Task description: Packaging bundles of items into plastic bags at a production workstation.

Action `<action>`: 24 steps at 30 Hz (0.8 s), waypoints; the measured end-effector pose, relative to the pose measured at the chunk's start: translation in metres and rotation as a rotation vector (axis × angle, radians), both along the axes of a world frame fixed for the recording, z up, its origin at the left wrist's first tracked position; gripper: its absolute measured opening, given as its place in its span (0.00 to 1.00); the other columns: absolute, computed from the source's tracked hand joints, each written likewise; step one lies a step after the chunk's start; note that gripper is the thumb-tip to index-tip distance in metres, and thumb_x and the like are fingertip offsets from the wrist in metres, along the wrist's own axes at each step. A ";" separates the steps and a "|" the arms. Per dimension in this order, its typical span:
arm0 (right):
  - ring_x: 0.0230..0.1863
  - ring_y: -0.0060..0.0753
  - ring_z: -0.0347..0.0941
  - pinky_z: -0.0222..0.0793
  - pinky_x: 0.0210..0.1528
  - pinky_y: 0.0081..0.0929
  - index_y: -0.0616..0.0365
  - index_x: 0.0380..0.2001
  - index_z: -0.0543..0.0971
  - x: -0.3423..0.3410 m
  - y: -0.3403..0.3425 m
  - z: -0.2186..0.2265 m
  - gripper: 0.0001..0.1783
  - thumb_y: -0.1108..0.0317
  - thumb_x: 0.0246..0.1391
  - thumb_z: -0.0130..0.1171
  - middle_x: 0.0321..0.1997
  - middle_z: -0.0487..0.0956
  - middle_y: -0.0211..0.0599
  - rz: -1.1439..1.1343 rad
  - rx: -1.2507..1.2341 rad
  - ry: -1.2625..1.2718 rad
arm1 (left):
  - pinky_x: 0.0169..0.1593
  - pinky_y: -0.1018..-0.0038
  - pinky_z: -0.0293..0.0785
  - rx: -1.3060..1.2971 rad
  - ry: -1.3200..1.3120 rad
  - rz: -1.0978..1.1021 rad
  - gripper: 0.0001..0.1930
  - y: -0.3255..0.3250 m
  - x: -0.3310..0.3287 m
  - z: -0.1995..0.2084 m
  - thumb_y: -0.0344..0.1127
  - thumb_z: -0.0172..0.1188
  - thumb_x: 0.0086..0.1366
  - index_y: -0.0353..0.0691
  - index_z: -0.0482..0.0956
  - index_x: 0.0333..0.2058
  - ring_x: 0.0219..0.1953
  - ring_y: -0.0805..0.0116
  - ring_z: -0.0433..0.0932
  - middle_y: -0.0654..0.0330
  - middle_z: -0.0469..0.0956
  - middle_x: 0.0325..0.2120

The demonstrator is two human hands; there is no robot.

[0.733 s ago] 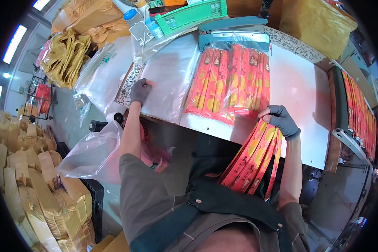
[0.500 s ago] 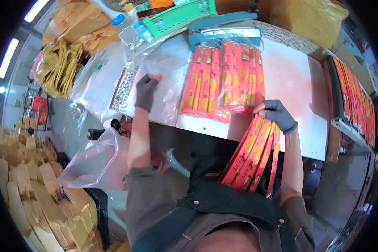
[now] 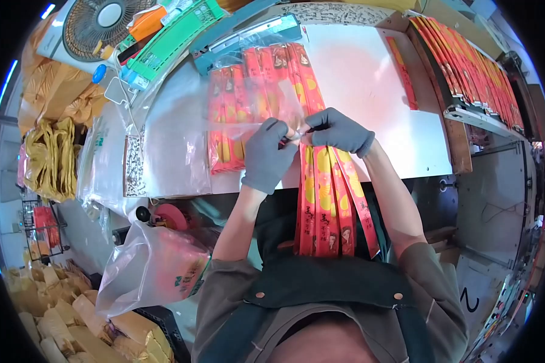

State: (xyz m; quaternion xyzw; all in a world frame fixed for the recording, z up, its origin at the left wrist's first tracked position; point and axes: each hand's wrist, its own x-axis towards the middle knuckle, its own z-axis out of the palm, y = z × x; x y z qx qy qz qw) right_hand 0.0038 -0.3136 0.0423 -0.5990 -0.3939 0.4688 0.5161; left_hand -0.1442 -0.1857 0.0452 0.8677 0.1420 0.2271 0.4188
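Note:
Both hands wear grey fingerless gloves and meet above the table's front edge. My left hand (image 3: 266, 154) pinches a clear plastic bag (image 3: 251, 112), which spreads leftward from its fingertips. Beside it, my right hand (image 3: 342, 132) grips the upper ends of a fanned bunch of long red and yellow packets (image 3: 327, 202). Their lower ends hang over the edge against the dark apron. Behind my hands lie filled clear bags of the same packets (image 3: 227, 148), partly covered by the bag and my fingers. The exact contact between the fingertips is too small to make out.
A teal sealing device (image 3: 248, 42) and a green basket (image 3: 175, 39) stand at the back, near a fan (image 3: 103, 24). One loose packet (image 3: 401, 72) lies before a rack of packets (image 3: 469, 72) at right. A plastic sack (image 3: 154, 266) hangs at lower left.
My left hand has come from the clear bags at left to meet my right hand, bringing a clear bag. My right hand moved left with its packets. The view has shifted.

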 end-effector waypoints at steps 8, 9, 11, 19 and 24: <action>0.31 0.19 0.69 0.66 0.38 0.20 0.66 0.29 0.79 0.007 -0.011 -0.005 0.09 0.72 0.43 0.56 0.26 0.77 0.31 -0.010 0.049 0.003 | 0.31 0.74 0.71 -1.205 -0.018 -0.102 0.06 0.007 -0.016 0.000 0.29 0.52 0.62 0.35 0.75 0.36 0.29 0.74 0.73 0.61 0.75 0.32; 0.31 0.19 0.69 0.66 0.38 0.20 0.66 0.29 0.79 0.010 -0.014 -0.003 0.09 0.72 0.43 0.55 0.26 0.77 0.31 0.017 0.059 -0.008 | 0.31 0.74 0.71 -1.204 -0.017 -0.102 0.06 0.012 -0.017 -0.003 0.29 0.52 0.62 0.35 0.75 0.36 0.29 0.74 0.73 0.61 0.75 0.32; 0.29 0.16 0.68 0.64 0.36 0.17 0.64 0.28 0.79 0.009 -0.023 -0.001 0.08 0.72 0.45 0.55 0.25 0.75 0.28 0.000 0.073 -0.009 | 0.31 0.75 0.70 -1.831 -0.305 0.001 0.08 0.022 -0.017 -0.004 0.30 0.48 0.64 0.36 0.73 0.38 0.27 0.77 0.68 0.60 0.75 0.33; 0.34 0.17 0.70 0.65 0.41 0.18 0.64 0.38 0.77 0.007 -0.040 0.007 0.13 0.72 0.48 0.58 0.31 0.77 0.29 -0.038 0.152 0.057 | 0.23 0.76 0.63 0.164 -0.473 -0.054 0.05 -0.032 0.031 0.004 0.32 0.62 0.53 0.45 0.76 0.28 0.18 0.75 0.67 0.67 0.69 0.18; 0.53 0.27 0.66 0.59 0.56 0.27 0.58 0.62 0.58 0.007 -0.043 -0.035 0.42 0.54 0.48 0.63 0.54 0.70 0.41 -0.244 0.289 0.161 | 0.23 0.70 0.63 0.302 -0.500 -0.265 0.09 -0.045 0.015 -0.034 0.33 0.67 0.50 0.44 0.74 0.25 0.17 0.63 0.68 0.61 0.66 0.15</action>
